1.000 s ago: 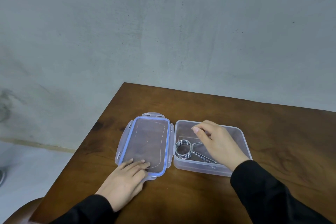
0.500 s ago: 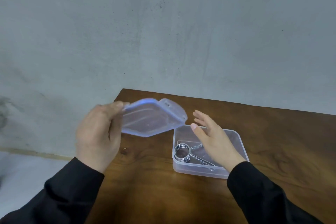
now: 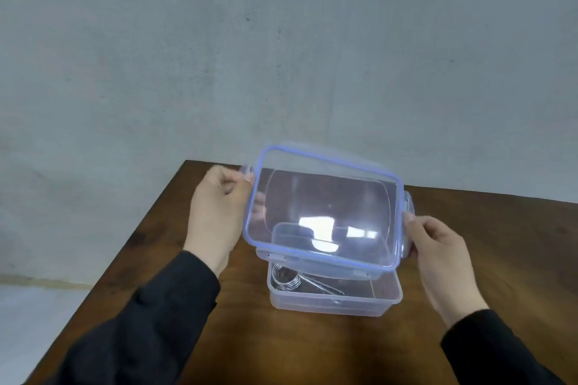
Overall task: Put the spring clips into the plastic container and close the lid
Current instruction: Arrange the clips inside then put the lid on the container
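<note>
Head view: left hand [image 3: 215, 219] and right hand [image 3: 438, 256] pinch the lid's [image 3: 325, 212] short ends, fingers closed on it. Lid tilted above container [image 3: 334, 303]; spring clip [image 3: 286, 280] inside container.

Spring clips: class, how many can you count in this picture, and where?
1. The spring clip lies inside the plastic container, at its left end; the lid held above may hide others.

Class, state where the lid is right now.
The lid is held tilted in the air by both hands, left hand and right hand, just above the open container.
</note>
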`<state>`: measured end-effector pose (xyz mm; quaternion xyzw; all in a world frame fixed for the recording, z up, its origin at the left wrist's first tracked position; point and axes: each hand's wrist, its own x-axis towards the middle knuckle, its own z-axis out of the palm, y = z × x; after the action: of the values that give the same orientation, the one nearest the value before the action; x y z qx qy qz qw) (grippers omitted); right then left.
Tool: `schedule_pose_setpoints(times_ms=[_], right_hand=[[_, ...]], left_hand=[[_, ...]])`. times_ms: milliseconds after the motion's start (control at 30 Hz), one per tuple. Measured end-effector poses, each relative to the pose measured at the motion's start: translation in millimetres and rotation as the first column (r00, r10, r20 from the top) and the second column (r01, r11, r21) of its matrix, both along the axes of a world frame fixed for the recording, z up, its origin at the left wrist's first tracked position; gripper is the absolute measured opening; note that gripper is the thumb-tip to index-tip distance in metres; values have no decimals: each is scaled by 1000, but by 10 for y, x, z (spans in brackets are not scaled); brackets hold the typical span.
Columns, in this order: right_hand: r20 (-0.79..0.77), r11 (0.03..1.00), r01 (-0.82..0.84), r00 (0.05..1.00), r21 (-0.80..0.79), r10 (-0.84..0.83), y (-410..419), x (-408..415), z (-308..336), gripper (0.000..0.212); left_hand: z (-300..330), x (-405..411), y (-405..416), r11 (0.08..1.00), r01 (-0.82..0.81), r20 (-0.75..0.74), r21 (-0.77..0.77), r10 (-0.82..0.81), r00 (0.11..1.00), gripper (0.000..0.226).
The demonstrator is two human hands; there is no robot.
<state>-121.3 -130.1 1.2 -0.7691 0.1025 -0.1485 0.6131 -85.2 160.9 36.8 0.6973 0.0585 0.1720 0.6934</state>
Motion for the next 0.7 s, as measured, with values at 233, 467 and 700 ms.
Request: schedule_pose_setpoints(times_ms=[233,467,700], right_hand=[[-274,985,-38,962,-166,-9,-426,129,-404,48],[-406,994,-41,914,-106,-5,-498,239,-692,51],[-442,995,-55,897,-86,11,-462,283,-732,33]], left_hand=[[-844,203,-183,873,97,-322,478,71,944,44],[-1044,219,-265,825,109,-402,554,151,903,39],[-1115,286,-282,835,98,-426,542,172,888,38]])
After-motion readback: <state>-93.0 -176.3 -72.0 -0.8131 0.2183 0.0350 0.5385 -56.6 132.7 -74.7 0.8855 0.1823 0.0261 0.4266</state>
